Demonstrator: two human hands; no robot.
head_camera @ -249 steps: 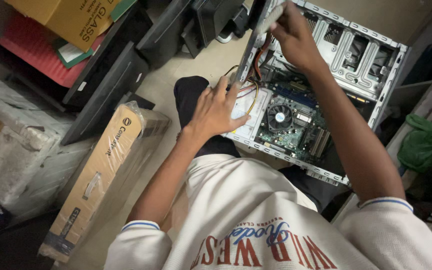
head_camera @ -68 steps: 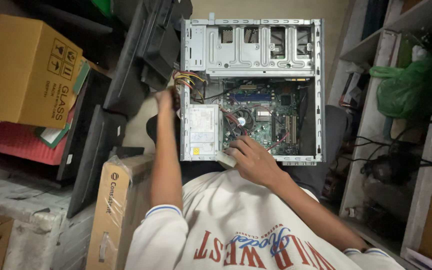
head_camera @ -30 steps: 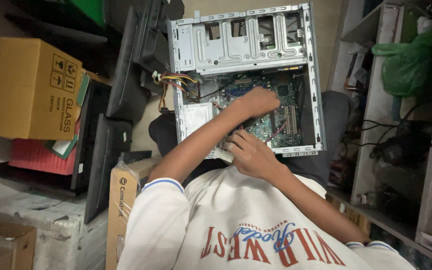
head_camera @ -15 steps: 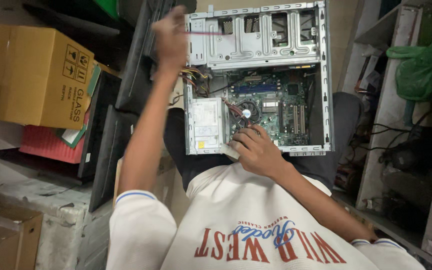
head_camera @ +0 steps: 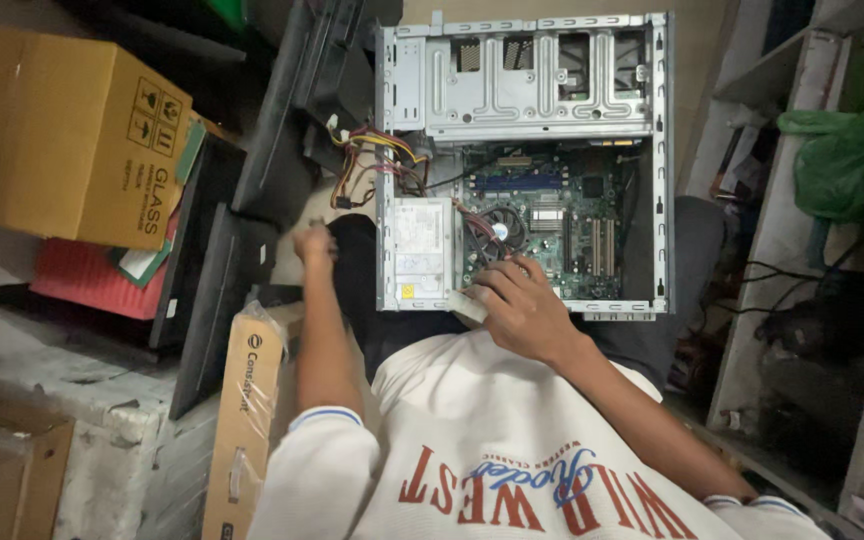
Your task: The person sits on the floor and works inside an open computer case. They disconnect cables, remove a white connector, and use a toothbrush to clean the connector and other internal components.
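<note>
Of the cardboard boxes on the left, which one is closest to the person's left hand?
The long narrow box wrapped in clear plastic, lying right beside the left hand's forearm. The big square box and the brown box in the bottom corner sit farther left.

The person wears a white short-sleeved T-shirt with thin blue bands at the sleeve hems. Red block lettering and blue script run across its chest. Both forearms are bare.

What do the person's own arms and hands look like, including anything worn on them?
Both forearms are bare, as are the left hand and right hand: no gloves, rings or watch visible. Short white sleeves end above the elbows, each cuff edged with a thin blue stripe.
</note>
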